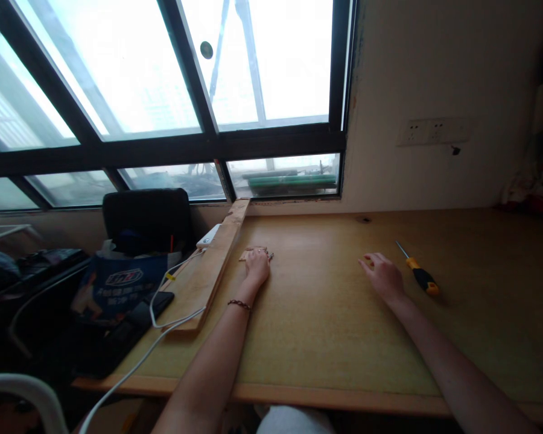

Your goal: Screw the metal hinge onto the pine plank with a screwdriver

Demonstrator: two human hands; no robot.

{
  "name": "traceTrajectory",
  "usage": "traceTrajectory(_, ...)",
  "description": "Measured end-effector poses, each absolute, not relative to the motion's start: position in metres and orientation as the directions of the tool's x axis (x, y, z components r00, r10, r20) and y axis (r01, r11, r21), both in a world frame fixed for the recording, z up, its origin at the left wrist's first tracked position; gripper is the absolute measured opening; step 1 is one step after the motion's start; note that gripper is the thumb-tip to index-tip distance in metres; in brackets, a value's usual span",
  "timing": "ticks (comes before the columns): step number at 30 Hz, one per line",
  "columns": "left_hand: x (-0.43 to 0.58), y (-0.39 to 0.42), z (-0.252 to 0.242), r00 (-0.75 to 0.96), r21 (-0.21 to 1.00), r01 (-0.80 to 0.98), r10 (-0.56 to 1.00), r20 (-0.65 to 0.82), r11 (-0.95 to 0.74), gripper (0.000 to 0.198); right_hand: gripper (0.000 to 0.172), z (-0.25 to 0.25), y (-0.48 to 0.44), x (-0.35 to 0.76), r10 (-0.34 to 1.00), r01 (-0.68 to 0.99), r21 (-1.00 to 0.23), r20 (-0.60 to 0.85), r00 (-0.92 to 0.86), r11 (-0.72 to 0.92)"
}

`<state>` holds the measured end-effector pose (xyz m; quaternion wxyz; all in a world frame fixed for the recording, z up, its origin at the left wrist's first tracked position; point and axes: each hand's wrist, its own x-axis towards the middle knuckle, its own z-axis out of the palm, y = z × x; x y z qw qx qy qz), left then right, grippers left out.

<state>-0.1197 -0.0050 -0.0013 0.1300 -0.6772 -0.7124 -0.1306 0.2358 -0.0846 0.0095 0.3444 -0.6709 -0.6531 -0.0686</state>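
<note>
My left hand (257, 266) rests on the table beside the long board, its fingers curled down over small pieces of light wood (244, 255). A small dark tip (271, 256) pokes out at the right of these fingers; its kind is too small to tell. Farther right, just over the tabletop, my right hand (384, 278) has its thumb and forefinger brought together in a pinch. Whatever may be between them cannot be made out. Close to the right of that hand lies a screwdriver (420, 274) with a yellow and black handle, its metal shaft pointing away from me.
A long wooden board (208, 274) lies along the left of the table (317, 325). White cables (151, 307) run over it from a white power strip (210, 236). A blue bag (122, 280) and black chair (147, 217) stand left; windows and a wall socket (434, 131) are behind.
</note>
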Motion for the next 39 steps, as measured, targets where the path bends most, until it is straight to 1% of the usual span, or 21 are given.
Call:
traceTrajectory(2,-0.119,-0.007,0.003,-0.067,0.070,0.997,0.934,0.352,0.046,0.025,0.031,0.011,-0.085,0.235,0.829,0.906,-0.407,0.543,0.138,0.116)
traceTrajectory(3,-0.117,-0.009,0.007,-0.080,0.135,0.990,0.938,0.338,0.035,0.024,0.031,0.012,-0.085,0.233,0.831,0.887,-0.440,0.539,0.137,0.140)
traceTrajectory(4,-0.113,-0.012,0.010,-0.085,0.228,0.974,0.946,0.313,0.012,0.023,0.032,0.013,-0.086,0.231,0.837,0.855,-0.489,0.530,0.134,0.173)
traceTrajectory(6,-0.100,-0.019,0.017,-0.062,0.488,0.871,0.972,0.228,-0.059,0.023,0.033,0.015,-0.089,0.221,0.868,0.733,-0.635,0.480,0.127,0.244)
traceTrajectory(8,-0.078,-0.031,0.022,0.019,0.767,0.633,0.993,0.121,-0.105,0.024,0.035,0.017,-0.094,0.206,0.924,0.506,-0.821,0.366,0.114,0.262)
traceTrajectory(9,-0.064,-0.038,0.022,0.085,0.871,0.478,0.993,0.081,-0.112,0.027,0.037,0.018,-0.097,0.198,0.952,0.367,-0.899,0.292,0.095,0.239)
traceTrajectory(10,-0.050,-0.047,0.022,0.135,0.942,0.326,0.990,0.044,-0.086,0.031,0.040,0.019,-0.100,0.190,0.973,0.228,-0.952,0.223,0.065,0.203)
traceTrajectory(11,-0.036,-0.055,0.022,0.191,0.980,0.193,0.982,0.011,-0.048,0.035,0.043,0.019,-0.104,0.183,0.984,0.109,-0.979,0.175,0.034,0.170)
traceTrajectory(12,-0.023,-0.064,0.021,0.252,0.996,0.085,0.968,-0.001,-0.021,0.037,0.044,0.019,-0.107,0.177,0.990,0.013,-0.990,0.143,0.007,0.143)
traceTrajectory(14,-0.002,-0.080,0.019,0.337,0.998,-0.053,0.941,-0.026,0.047,0.038,0.044,0.020,-0.111,0.169,0.994,-0.122,-0.986,0.113,-0.010,0.111)
traceTrajectory(16,0.009,-0.092,0.019,0.391,0.988,-0.104,0.918,-0.064,0.113,0.038,0.041,0.020,-0.113,0.166,0.997,-0.213,-0.974,0.083,-0.004,0.080)
traceTrajectory(19,0.015,-0.102,0.021,0.416,0.980,-0.115,0.904,-0.101,0.162,0.038,0.034,0.020,-0.113,0.165,0.999,-0.318,-0.948,0.041,-0.011,0.036)
traceTrajectory(21,0.017,-0.104,0.022,0.393,0.985,-0.104,0.915,-0.087,0.138,0.038,0.030,0.020,-0.113,0.165,1.000,-0.375,-0.927,0.014,-0.012,0.008)
traceTrajectory(22,0.018,-0.104,0.022,0.372,0.991,-0.093,0.926,-0.059,0.100,0.037,0.029,0.020,-0.113,0.165,1.000,-0.400,-0.916,-0.001,-0.005,-0.003)
traceTrajectory(25,0.021,-0.103,0.020,0.286,0.994,-0.018,0.952,0.111,-0.110,0.033,0.025,0.020,-0.114,0.163,0.999,-0.461,-0.887,-0.021,0.030,-0.005)
traceTrajectory(28,0.021,-0.104,0.020,0.212,0.946,0.101,0.935,0.283,-0.309,0.029,0.025,0.020,-0.115,0.161,0.999,-0.471,-0.882,-0.010,0.048,0.014)
traceTrajectory(30,0.020,-0.105,0.020,0.195,0.926,0.145,0.927,0.320,-0.350,0.029,0.025,0.020,-0.116,0.161,0.999,-0.437,-0.899,0.010,0.043,0.027)
traceTrajectory(34,0.017,-0.104,0.022,0.195,0.948,0.120,0.943,0.268,-0.295,0.028,0.025,0.018,-0.116,0.161,0.999,-0.337,-0.940,0.049,0.000,0.046)
traceTrajectory(39,0.016,-0.103,0.022,0.237,0.964,0.080,0.944,0.230,-0.255,0.030,0.028,0.016,-0.117,0.161,0.999,-0.281,-0.959,0.039,-0.009,0.034)
